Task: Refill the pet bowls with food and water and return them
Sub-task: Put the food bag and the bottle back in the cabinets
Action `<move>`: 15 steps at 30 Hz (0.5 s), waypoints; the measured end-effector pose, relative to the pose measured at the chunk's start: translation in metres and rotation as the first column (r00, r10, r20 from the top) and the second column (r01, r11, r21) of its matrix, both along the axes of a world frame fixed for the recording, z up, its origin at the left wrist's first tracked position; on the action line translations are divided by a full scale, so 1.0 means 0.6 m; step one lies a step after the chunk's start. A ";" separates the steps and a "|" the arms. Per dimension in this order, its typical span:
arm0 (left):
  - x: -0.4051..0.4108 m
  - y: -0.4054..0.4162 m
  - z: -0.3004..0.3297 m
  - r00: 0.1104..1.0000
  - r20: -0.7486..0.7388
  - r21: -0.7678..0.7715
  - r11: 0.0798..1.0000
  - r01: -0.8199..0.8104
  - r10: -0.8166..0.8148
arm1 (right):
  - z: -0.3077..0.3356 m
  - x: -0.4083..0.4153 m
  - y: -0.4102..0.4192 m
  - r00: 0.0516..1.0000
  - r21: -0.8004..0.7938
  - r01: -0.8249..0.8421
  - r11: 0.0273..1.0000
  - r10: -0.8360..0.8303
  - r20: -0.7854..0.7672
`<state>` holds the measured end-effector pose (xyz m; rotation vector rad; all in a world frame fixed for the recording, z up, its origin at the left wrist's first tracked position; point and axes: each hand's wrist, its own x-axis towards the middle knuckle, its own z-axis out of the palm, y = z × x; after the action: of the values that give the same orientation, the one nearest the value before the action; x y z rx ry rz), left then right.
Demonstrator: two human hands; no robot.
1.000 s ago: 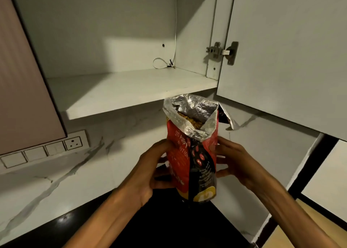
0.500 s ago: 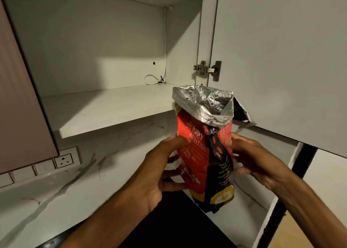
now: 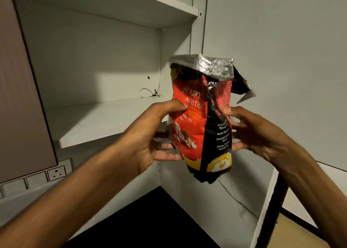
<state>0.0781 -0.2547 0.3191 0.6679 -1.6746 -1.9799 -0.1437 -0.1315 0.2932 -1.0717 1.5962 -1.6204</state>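
Observation:
A red and black puppy food bag [image 3: 201,120] with a torn-open silver foil top is held upright in the air before the open wall cabinet. My left hand [image 3: 150,137] grips its left side, thumb on the front and fingers behind. My right hand [image 3: 251,133] holds the right side, fingers curled around the black panel. The bag's bottom hangs free above the dark counter. No pet bowls are in view.
The white lower cabinet shelf [image 3: 97,124] lies bare just left of the bag, with an upper shelf [image 3: 159,5] above it. The open cabinet door [image 3: 281,69] stands at the right. A wall socket [image 3: 56,172] and the black counter [image 3: 150,219] are below.
Both hands have lifted the bag upward, level with the lower shelf. The view has tilted up, so the bag's contents are out of sight and the upper shelf shows.

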 end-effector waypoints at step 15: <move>0.007 -0.082 0.112 0.987 0.058 -0.143 0.979 -0.142 0.151 | 0.096 -0.002 -0.125 0.999 -0.109 -0.041 0.993 0.044 0.020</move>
<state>0.0824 -0.3038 0.3866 0.7917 -1.7316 -1.7394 -0.1449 -0.2067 0.3506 -1.1316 1.4757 -1.7009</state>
